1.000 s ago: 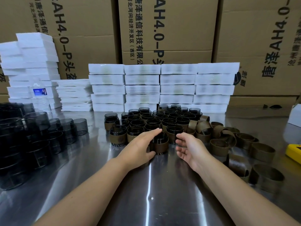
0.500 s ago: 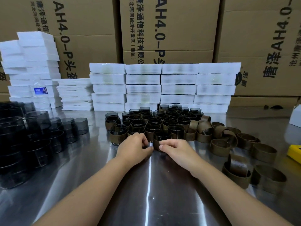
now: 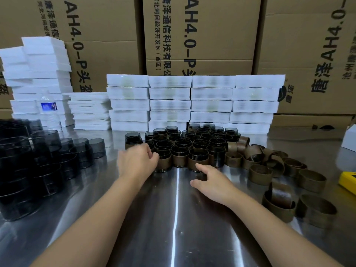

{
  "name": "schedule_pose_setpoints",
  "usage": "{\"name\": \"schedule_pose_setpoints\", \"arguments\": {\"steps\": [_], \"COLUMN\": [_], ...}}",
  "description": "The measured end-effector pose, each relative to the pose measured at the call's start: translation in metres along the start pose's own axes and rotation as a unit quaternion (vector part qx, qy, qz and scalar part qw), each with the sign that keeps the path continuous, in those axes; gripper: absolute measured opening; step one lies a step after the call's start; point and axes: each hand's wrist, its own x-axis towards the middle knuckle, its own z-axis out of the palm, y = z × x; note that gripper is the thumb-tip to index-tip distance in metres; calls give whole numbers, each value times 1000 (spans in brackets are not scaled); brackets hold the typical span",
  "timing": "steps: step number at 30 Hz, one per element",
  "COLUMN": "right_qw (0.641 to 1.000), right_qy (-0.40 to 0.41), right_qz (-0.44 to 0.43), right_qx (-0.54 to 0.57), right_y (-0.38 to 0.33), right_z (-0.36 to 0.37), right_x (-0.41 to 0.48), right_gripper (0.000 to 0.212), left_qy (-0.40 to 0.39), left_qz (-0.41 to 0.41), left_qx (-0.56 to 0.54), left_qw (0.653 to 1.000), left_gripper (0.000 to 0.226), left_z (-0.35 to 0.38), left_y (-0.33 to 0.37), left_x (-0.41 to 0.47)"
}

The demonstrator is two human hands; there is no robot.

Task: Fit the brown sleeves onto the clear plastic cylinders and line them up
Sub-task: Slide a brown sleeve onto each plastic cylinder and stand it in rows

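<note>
A block of sleeved cylinders (image 3: pixel 185 145) stands in rows on the steel table (image 3: pixel 173 228), mid-centre. Its front row ends in a sleeved cylinder (image 3: pixel 198 158) just beyond my right hand (image 3: pixel 212 182), which hovers low with fingers spread and holds nothing. My left hand (image 3: pixel 136 160) is blurred at the block's front left corner, fingers curled beside a sleeved cylinder (image 3: pixel 163 160); I cannot see a grip. Bare smoky clear cylinders (image 3: pixel 44 157) are stacked at the left. Loose brown sleeves (image 3: pixel 269 166) lie scattered at the right.
White foam trays (image 3: pixel 192 103) are piled behind the block, with cardboard cartons (image 3: pixel 202 35) behind them. A water bottle (image 3: pixel 49 110) stands at the back left. A yellow object (image 3: pixel 348 182) lies at the right edge, a white box (image 3: pixel 349 139) beyond it.
Both hands pushed a sleeved cylinder into the front row and let go. My left hand moved left to the block's corner. My right hand drew back and opened.
</note>
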Motion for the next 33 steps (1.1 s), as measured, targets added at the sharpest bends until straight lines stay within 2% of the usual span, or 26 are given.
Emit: {"name": "schedule_pose_setpoints", "arguments": {"steps": [2,4,6,8,10,13,17,21,23,29,33], "right_qw": [1000,1000,1000,1000,1000,1000,1000,1000,1000,999,988], "right_qy": [8,19,22,22,23,20,18,16,16,35,101], "right_qz": [-6,-4,0,0,1,2,2,0,-2,-8,-7], "right_qx": [-5,4,8,2,-5,-11,-12,-12,-11,-13,-115], "right_y": [0,0,-1,-3,-4,-5,-5,-4,-3,-1,-1], "right_z": [-2,-4,-5,-5,-5,-5,-6,-5,-5,-4,-8], "right_x": [0,-1,-2,-3,-4,-5,-4,-3,-2,0,-2], "right_gripper": [61,56,52,50,48,44,41,38,37,34,35], "left_qy": [58,64,1,-83,-129,-171,-207,-177,-182,-200,-205], "left_qz": [-4,-47,-116,-181,-216,-240,-250,-280,-281,-237,-184], "left_qx": [17,47,101,181,226,232,220,213,220,239,241], "left_qw": [998,996,988,963,941,927,920,919,916,920,930], "left_gripper": [15,25,45,61,64,62,60,71,70,59,56], "left_z": [-9,-14,-17,-16,-14,-11,-11,-16,-18,-19,-16], "left_y": [-12,-28,-43,-53,-59,-66,-71,-75,-75,-61,-45], "left_x": [9,17,23,25,25,24,26,30,31,29,23]}}
